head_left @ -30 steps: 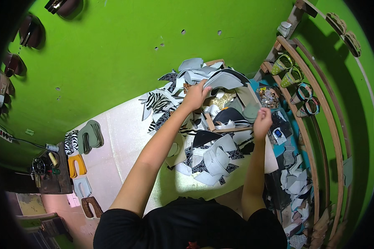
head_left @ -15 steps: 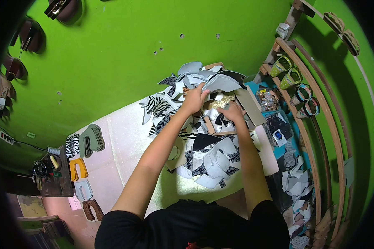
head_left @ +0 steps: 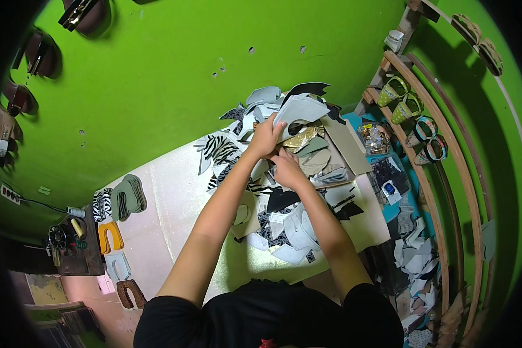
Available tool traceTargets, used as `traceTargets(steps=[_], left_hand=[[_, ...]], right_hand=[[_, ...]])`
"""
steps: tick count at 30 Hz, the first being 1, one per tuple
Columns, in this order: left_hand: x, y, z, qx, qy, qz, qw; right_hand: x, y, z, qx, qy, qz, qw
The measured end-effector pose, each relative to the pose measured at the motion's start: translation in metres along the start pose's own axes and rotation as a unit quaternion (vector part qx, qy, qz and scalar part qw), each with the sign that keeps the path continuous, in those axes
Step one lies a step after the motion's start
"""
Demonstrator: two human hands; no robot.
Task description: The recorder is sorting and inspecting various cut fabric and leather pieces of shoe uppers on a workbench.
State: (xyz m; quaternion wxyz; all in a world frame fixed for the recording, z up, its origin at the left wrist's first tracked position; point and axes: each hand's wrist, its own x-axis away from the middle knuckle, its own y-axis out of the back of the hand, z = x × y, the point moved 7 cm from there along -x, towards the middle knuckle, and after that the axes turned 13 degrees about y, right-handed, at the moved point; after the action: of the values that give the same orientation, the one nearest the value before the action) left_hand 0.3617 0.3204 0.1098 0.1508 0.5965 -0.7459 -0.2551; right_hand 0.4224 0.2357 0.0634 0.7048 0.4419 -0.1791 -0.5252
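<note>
My left hand (head_left: 265, 138) is closed on the edge of some pale grey-white cut pieces (head_left: 308, 109), holding them up over the scrap pile at the back of the table. Just below it, close to the left wrist, my right hand (head_left: 287, 170) has its fingers bent in among the scraps; what they grip, if anything, is hidden. Beside the right hand lie a gold piece (head_left: 300, 139), a green piece (head_left: 314, 146) and a beige rounded piece (head_left: 316, 162) in an open cardboard box (head_left: 345, 145). Zebra-striped pieces (head_left: 220, 149) lie left of the hands, and white offcuts (head_left: 298, 226) lie nearer me.
Stacked green U-shaped pieces (head_left: 127, 196) and an orange stack (head_left: 110, 238) line the table's left end, by a sewing machine (head_left: 57, 236). A wooden rack (head_left: 426, 156) with sandals (head_left: 406, 109) stands on the right. Behind the table rises a green wall (head_left: 174, 75).
My right hand has moved left out of the box toward my left hand. The held white pieces have tilted more upright. Green and beige pieces now show in the box.
</note>
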Motion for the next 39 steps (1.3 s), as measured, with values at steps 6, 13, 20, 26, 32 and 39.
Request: traceTargets(steps=[6,13,20,26,32,39], left_hand=[[-0.004,0.006,0.016,-0.001,0.018,-0.006,1.000],[0.003,0.013,0.002,0.029,0.031,0.012,0.999],[0.019,0.048,-0.018,0.057,-0.005,-0.116,0.992],[0.025,0.069,-0.043,0.085,-0.098,-0.204,0.970],[0.016,0.072,-0.018,0.076,-0.039,-0.192,0.978],[0.021,0.067,-0.026,0.080,-0.032,-0.155,0.984]], right_hand=[[0.002,0.025,-0.026,-0.004,-0.053,-0.151,0.987],[0.034,0.033,-0.149,0.024,-0.314,-0.080,0.946],[-0.024,0.014,-0.109,-0.093,-0.136,-0.128,0.978],[-0.046,-0.004,-0.029,-0.045,-0.029,-0.156,0.986],[-0.050,0.006,-0.026,-0.167,-0.033,-0.176,0.970],[-0.017,0.053,-0.095,-0.002,-0.255,-0.292,0.922]])
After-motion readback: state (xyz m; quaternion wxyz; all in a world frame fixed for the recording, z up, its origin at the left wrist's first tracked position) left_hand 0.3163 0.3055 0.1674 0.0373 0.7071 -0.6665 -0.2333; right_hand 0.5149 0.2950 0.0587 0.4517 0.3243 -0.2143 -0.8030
